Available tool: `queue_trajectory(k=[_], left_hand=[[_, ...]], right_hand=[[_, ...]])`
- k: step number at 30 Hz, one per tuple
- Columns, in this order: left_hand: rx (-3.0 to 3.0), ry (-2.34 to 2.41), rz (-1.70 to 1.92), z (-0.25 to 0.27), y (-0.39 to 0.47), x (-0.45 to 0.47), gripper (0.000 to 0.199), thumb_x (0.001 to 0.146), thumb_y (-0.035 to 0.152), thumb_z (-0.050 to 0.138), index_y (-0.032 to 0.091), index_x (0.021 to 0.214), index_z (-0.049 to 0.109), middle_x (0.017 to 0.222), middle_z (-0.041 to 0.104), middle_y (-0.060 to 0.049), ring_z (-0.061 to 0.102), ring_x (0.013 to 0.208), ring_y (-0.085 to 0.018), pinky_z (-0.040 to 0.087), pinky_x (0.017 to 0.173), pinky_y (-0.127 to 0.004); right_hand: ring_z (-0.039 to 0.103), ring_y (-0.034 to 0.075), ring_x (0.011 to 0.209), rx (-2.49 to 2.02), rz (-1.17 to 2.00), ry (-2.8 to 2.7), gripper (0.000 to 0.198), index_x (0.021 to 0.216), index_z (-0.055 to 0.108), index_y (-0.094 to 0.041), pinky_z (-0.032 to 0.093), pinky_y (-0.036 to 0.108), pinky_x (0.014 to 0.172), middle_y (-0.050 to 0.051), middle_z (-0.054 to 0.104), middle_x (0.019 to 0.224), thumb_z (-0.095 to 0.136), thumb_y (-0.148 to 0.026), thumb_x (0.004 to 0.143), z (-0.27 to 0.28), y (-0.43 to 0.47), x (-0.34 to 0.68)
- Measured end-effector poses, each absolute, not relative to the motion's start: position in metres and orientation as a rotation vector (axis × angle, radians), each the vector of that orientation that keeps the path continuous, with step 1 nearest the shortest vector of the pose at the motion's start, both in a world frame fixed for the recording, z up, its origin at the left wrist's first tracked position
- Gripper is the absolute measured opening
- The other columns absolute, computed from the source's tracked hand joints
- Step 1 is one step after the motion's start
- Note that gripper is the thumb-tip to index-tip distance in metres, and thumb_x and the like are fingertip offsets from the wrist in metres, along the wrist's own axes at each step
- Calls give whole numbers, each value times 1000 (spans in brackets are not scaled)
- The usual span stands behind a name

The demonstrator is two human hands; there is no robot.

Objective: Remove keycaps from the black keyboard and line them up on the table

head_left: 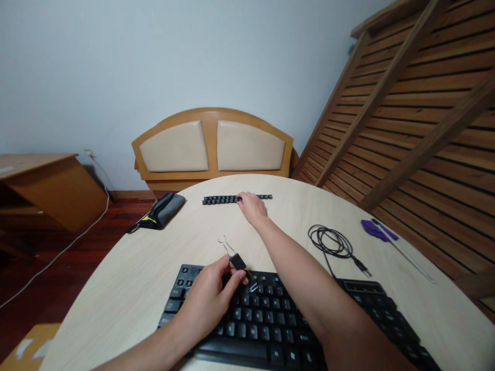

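Observation:
Over the upper left of the black keyboard, my left hand is closed on a keycap puller with a black middle and thin wire loops at both ends. Some key positions along the keyboard's top left show no caps. My right hand reaches to the far side of the table, its fingertips at the right end of the front line of loose black keycaps. Those caps stand in two rows, the back one running on to the right past my hand. Whether my right fingers grip a cap is hidden.
A coiled black cable with a USB plug lies right of my forearm. Farther right are a purple cloth and a thin white stick. A dark grey pouch rests at the table's left edge. A wooden headboard stands behind the round table.

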State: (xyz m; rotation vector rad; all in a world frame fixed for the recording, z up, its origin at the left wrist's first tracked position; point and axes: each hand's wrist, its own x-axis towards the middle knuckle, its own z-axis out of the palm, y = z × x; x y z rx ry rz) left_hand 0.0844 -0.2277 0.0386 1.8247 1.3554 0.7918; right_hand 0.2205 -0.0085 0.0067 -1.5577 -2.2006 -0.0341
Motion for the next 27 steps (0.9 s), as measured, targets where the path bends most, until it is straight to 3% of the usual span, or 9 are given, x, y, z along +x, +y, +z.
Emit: queue_trajectory(k=[20,27], left_hand=[[1830,1353,794,38,-227,84,21,94,34,51,20,82,62,84,72,-4,66,82,-22,47,76,-32],[1829,1345,787,39,-226,84,21,94,33,50,19,82,61,85,72,-4,66,82,-22,46,77,-32]], right_hand=[[59,23,107,-1548,-7,-2201,26,117,60,-17,49,45,91,8,61,119,55,-31,95,5,-9,222],[56,22,113,-1611,16,-2206,36,130,50,-23,45,32,89,9,64,120,54,-26,94,14,-17,225]])
